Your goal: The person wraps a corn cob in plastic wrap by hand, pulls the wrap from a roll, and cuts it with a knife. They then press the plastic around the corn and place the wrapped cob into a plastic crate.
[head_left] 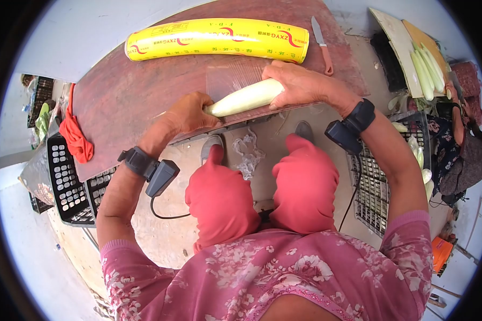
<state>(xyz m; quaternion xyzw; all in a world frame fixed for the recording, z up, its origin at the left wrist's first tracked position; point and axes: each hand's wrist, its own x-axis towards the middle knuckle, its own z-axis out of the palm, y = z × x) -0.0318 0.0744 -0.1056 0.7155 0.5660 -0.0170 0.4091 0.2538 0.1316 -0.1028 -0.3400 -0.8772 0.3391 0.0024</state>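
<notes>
A long pale green vegetable (246, 99), shaped like a slim gourd, lies near the front edge of the red-brown table. My left hand (190, 111) grips its narrow left end, fingers curled around the tip. Around the thicker right end wraps my right hand (294, 84), thumb on the near side. A sheet of clear plastic film (225, 77) is spread on the tabletop beneath and behind the vegetable. Just beyond it lies a yellow printed roll of cling film (214, 40).
A knife (322, 45) with a pinkish handle lies right of the roll. A red cloth (76, 136) hangs at the table's left edge. Black crates (67, 176) stand left, and another crate (369, 187) right. Pale vegetables (427, 69) lie on a board, with another person (455, 139) beside it.
</notes>
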